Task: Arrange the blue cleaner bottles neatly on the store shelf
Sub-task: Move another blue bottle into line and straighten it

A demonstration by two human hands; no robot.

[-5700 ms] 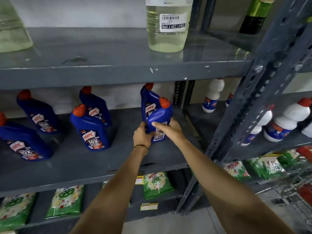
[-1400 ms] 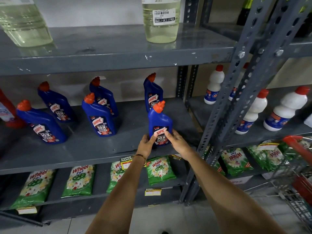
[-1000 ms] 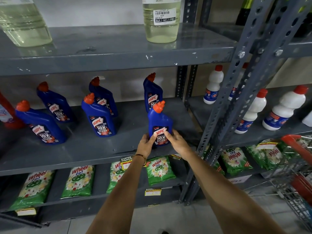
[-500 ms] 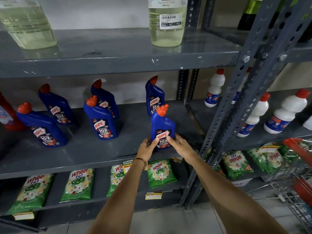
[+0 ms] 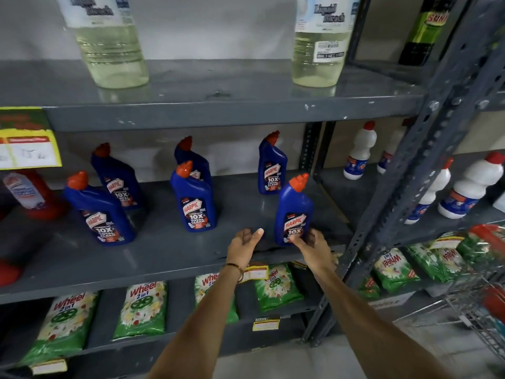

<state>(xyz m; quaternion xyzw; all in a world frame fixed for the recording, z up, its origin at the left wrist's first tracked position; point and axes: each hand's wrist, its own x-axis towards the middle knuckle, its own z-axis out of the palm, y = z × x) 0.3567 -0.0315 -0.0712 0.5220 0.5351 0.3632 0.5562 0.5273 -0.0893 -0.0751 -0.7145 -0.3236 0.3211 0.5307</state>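
Observation:
Several blue cleaner bottles with orange caps stand on the grey middle shelf (image 5: 164, 250). The nearest one (image 5: 295, 203) stands upright near the front edge at the right, and my right hand (image 5: 317, 247) curls around its lower right corner, thumb on the label. My left hand (image 5: 243, 247) hovers open just left of that bottle, not touching it. Behind it stands another blue bottle (image 5: 269, 165). Two more (image 5: 195, 203) (image 5: 191, 154) stand in the middle, one behind the other. A further pair (image 5: 103, 214) (image 5: 117, 179) leans at the left.
Two large bleach bottles (image 5: 114, 50) (image 5: 319, 50) stand on the shelf above. A red bottle (image 5: 27, 192) sits far left under a yellow tag (image 5: 27, 140). A perforated steel post (image 5: 410, 173) divides off white bottles (image 5: 472, 187) at right. Green detergent packs (image 5: 142, 307) lie below; a wire cart (image 5: 486, 296) is lower right.
My left hand has let go of the front blue bottle and moved a little to the left, fingers apart. The bottle stays standing; the camera has tilted up and left.

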